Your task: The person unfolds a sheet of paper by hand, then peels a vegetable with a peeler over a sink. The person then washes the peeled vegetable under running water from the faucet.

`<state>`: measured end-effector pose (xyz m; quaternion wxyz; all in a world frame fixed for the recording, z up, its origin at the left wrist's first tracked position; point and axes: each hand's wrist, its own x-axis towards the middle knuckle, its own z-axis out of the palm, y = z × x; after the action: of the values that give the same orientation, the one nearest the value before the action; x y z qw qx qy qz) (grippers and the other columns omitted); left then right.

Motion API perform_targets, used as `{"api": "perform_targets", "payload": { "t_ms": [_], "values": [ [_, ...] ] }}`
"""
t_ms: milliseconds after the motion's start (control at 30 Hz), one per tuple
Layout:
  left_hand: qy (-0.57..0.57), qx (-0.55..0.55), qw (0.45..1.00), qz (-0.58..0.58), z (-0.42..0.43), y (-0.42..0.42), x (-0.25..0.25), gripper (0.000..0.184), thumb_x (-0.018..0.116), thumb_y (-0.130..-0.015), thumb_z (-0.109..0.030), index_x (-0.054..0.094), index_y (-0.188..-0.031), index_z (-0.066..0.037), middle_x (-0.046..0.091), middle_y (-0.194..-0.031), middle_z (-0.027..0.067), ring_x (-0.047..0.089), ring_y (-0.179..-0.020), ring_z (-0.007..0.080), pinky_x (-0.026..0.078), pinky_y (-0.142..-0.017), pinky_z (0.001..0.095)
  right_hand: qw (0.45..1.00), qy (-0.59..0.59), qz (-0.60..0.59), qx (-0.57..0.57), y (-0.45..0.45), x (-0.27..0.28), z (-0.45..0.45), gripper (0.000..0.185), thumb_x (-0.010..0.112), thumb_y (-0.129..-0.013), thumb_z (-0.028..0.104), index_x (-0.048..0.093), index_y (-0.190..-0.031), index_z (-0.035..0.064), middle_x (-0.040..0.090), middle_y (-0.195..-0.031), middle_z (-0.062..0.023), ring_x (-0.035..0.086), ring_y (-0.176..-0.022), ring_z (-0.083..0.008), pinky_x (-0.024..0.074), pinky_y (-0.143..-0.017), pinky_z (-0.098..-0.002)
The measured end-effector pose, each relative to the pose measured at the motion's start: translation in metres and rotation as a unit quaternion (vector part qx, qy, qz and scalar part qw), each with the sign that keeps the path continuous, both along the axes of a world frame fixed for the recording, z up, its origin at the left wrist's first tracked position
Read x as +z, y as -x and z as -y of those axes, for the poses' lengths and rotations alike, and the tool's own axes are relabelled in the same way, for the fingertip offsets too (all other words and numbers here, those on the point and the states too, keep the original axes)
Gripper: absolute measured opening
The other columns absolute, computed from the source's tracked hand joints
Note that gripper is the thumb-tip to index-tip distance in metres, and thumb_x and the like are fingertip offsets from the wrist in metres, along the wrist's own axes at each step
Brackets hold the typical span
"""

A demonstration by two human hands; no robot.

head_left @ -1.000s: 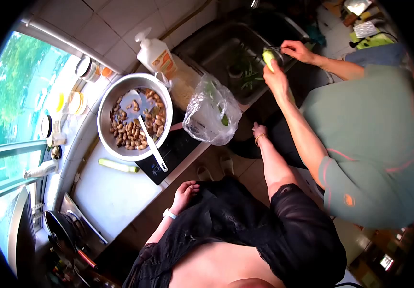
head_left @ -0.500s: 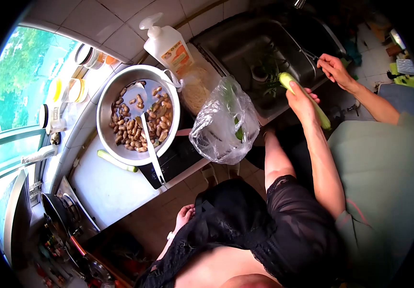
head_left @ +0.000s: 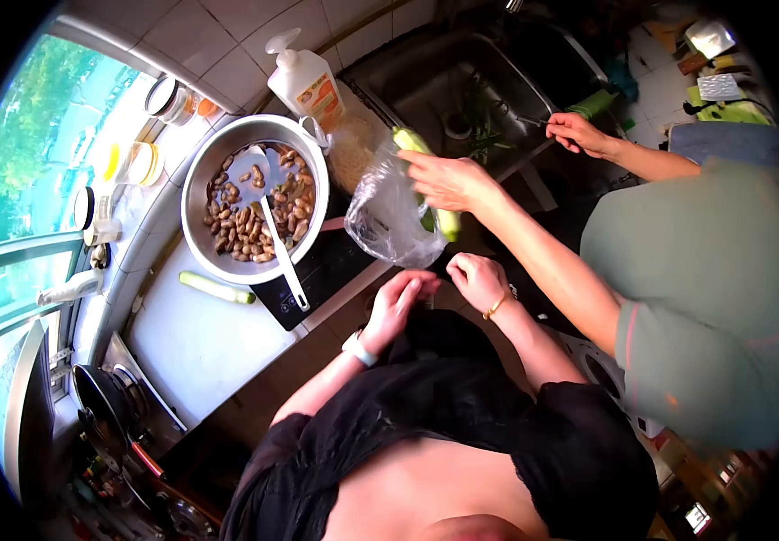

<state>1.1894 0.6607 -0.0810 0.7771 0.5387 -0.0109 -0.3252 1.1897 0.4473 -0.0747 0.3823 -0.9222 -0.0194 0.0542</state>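
Observation:
Near the counter's front edge, just below a clear plastic bag (head_left: 380, 216), are both of my hands. My left hand (head_left: 396, 302) wears a white wristband, its fingers loosely stretched toward the right and holding nothing visible. Beside it, my right hand (head_left: 479, 281) has curled fingers; whether anything is inside them is hidden. Above my hands, a co-worker's hand (head_left: 455, 183) holds a peeled, pale green, cucumber-like vegetable (head_left: 447, 224) against the bag. The co-worker's other hand (head_left: 577, 133) grips a thin tool (head_left: 534, 121) over the sink.
A metal basin (head_left: 193, 194) of peanuts in water, with a white spoon (head_left: 283, 252), stands on the left. Another pale green vegetable (head_left: 216, 288) lies on the white counter (head_left: 168, 338). A pump bottle (head_left: 306, 87) stands behind. Green peels (head_left: 484, 122) lie in the sink (head_left: 407, 68).
My left hand has risen toward the bag, and my right hand has come into view beside it. The co-worker's hand has carried the pale green vegetable left from the sink to the bag.

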Motion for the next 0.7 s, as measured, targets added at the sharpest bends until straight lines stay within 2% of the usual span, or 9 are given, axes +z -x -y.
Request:
{"api": "perform_targets", "payload": {
  "t_ms": [100,200,300,333,400,433,500,567,700],
  "values": [
    [0.050,0.076,0.996,0.016,0.021,-0.015,0.015,0.023,0.049,-0.104,-0.021,0.060,-0.107,-0.001,0.066,-0.095,0.0049,0.063,-0.093,0.0124,0.050,-0.083,0.0258,0.992,-0.068,0.098,0.042,0.002,0.077,-0.016,0.006,0.065,-0.087,0.009,0.062,-0.084,0.0043,0.066,-0.081,-0.0104,0.066,-0.074,-0.0301,0.0520,-0.064,-0.0379],
    [-0.014,0.129,0.989,0.067,0.011,-0.012,-0.001,0.015,0.050,-0.103,-0.016,0.057,-0.105,-0.003,0.063,-0.092,0.0031,0.061,-0.090,0.0106,0.050,-0.080,0.0242,0.995,-0.019,0.088,0.043,0.000,0.079,-0.022,0.006,0.066,-0.086,0.005,0.064,-0.090,0.0012,0.065,-0.082,-0.0097,0.065,-0.066,-0.0225,0.0519,-0.061,-0.0319],
    [-0.025,0.173,0.983,0.064,0.004,-0.006,-0.003,0.009,0.052,-0.100,-0.010,0.056,-0.104,-0.003,0.060,-0.092,0.0025,0.053,-0.080,0.0080,0.046,-0.074,0.0228,0.997,-0.071,0.022,0.007,-0.009,0.039,-0.026,0.008,0.061,-0.090,0.006,0.064,-0.094,-0.0009,0.067,-0.084,-0.0110,0.067,-0.069,-0.0216,0.0533,-0.065,-0.0322],
    [-0.065,0.153,0.984,0.060,-0.003,-0.004,-0.008,0.014,0.053,-0.097,-0.005,0.055,-0.111,-0.002,0.061,-0.101,0.0047,0.056,-0.089,0.0098,0.048,-0.081,0.0243,0.999,-0.049,0.020,0.002,-0.018,0.021,-0.028,0.011,0.058,-0.092,0.005,0.065,-0.098,-0.0013,0.069,-0.086,-0.0118,0.069,-0.075,-0.0202,0.0549,-0.069,-0.0312],
    [-0.085,0.157,0.978,0.103,-0.010,-0.002,-0.016,0.017,0.052,-0.096,-0.003,0.054,-0.113,-0.001,0.062,-0.104,0.0058,0.058,-0.093,0.0117,0.048,-0.085,0.0258,0.977,-0.199,-0.038,-0.073,-0.038,-0.024,-0.045,0.016,0.055,-0.094,0.005,0.065,-0.105,-0.0015,0.072,-0.088,-0.0118,0.071,-0.081,-0.0190,0.0559,-0.073,-0.0300],
    [-0.107,0.160,0.970,0.146,-0.013,-0.001,-0.017,0.021,0.051,-0.095,-0.001,0.054,-0.116,0.000,0.063,-0.106,0.0069,0.059,-0.097,0.0136,0.048,-0.089,0.0273,0.982,-0.169,-0.020,-0.078,-0.053,-0.042,-0.054,0.015,0.058,-0.091,0.009,0.067,-0.101,0.0021,0.071,-0.092,-0.0158,0.069,-0.085,-0.0310,0.0543,-0.077,-0.0385],
    [-0.107,0.148,0.972,0.148,-0.022,0.000,-0.012,0.026,0.051,-0.094,0.002,0.053,-0.120,0.002,0.063,-0.112,0.0096,0.061,-0.103,0.0165,0.047,-0.096,0.0296,0.997,-0.013,0.013,-0.078,-0.082,-0.061,-0.070,0.022,0.056,-0.093,0.019,0.065,-0.106,0.0048,0.070,-0.101,-0.0174,0.066,-0.095,-0.0379,0.0514,-0.084,-0.0465],
    [-0.116,0.113,0.974,0.157,-0.031,0.000,0.003,0.026,0.047,-0.096,0.003,0.052,-0.122,0.001,0.062,-0.113,0.0088,0.059,-0.106,0.0156,0.046,-0.096,0.0288,0.987,0.091,-0.067,-0.110,-0.108,-0.065,-0.084,0.031,0.062,-0.090,0.027,0.061,-0.112,0.0050,0.069,-0.108,-0.0182,0.066,-0.099,-0.0369,0.0522,-0.086,-0.0453],
    [-0.088,0.090,0.981,0.146,-0.049,0.003,0.017,0.026,0.049,-0.095,0.002,0.054,-0.120,0.001,0.065,-0.111,0.0094,0.061,-0.102,0.0151,0.048,-0.094,0.0289,0.958,0.180,-0.180,-0.129,-0.134,-0.073,-0.103,0.048,0.071,-0.083,0.032,0.056,-0.119,0.0034,0.068,-0.112,-0.0187,0.065,-0.106,-0.0354,0.0511,-0.091,-0.0448]
  ]
}}
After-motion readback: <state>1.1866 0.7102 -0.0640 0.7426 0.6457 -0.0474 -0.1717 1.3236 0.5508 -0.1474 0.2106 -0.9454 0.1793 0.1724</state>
